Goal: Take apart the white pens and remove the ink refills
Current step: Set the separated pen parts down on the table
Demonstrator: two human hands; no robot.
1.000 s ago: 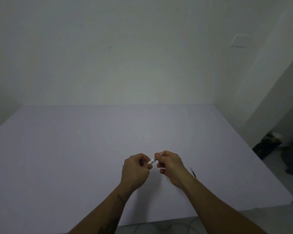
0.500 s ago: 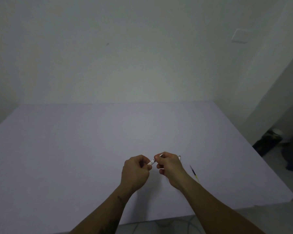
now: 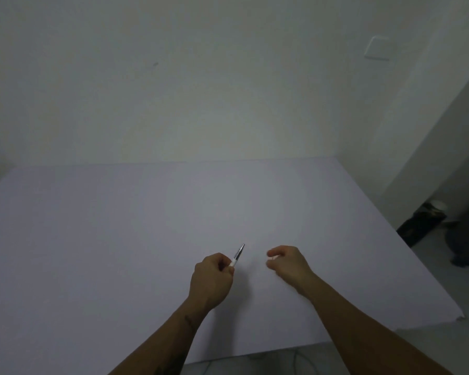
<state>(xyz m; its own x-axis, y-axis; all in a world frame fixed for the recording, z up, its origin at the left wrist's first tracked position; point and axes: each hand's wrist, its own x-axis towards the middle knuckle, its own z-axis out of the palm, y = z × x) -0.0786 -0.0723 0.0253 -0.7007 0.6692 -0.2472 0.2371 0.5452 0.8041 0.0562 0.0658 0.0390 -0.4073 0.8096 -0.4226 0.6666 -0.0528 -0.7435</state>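
Note:
My left hand (image 3: 211, 280) is closed around a white pen (image 3: 233, 263). Only the pen's short white end and a silver-grey pointed tip (image 3: 239, 252) stick out, slanting up and to the right above the table. My right hand (image 3: 287, 265) hovers a short way to the right, clear of the pen. Its fingers are curled, with thumb and forefinger pinched on a small pale piece (image 3: 273, 257) that is barely visible. Most of the pen barrel is hidden inside my left fist.
A pale lilac table (image 3: 119, 239) runs back to a plain wall. Its right edge (image 3: 428, 272) drops to the floor, where dark objects (image 3: 420, 223) sit. The near edge lies just below my forearms.
My hands were together on the pen. The right hand has now pulled away to the right, and the pen's silver tip stands exposed in my left hand.

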